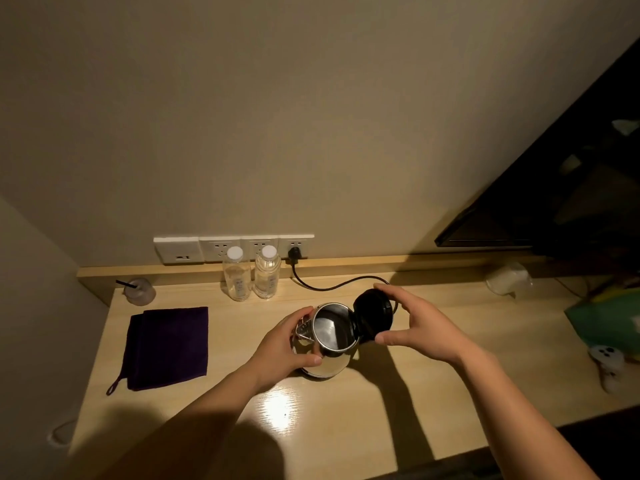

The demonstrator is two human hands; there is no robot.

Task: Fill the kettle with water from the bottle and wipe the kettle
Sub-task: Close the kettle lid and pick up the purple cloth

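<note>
A steel kettle [330, 355] stands in the middle of the wooden desk [346, 410], its black lid [372, 315] swung up and open, the inside looking empty. My left hand [285, 344] grips the kettle's body on the spout side. My right hand [414, 323] curls around the raised lid, fingertips at its top edge and thumb below it. Two clear water bottles [237, 273] [267, 271] with white caps stand capped at the back by the wall. A dark purple cloth [169, 346] lies folded on the desk's left side.
The kettle's black cord [332, 287] runs to a wall socket [295, 251]. A plastic cup with a straw [139, 291] sits at the back left. A dark TV screen [554, 188] hangs at the right, with a clear bag [507, 277], green bag [606, 323] and white controller [606, 362] below.
</note>
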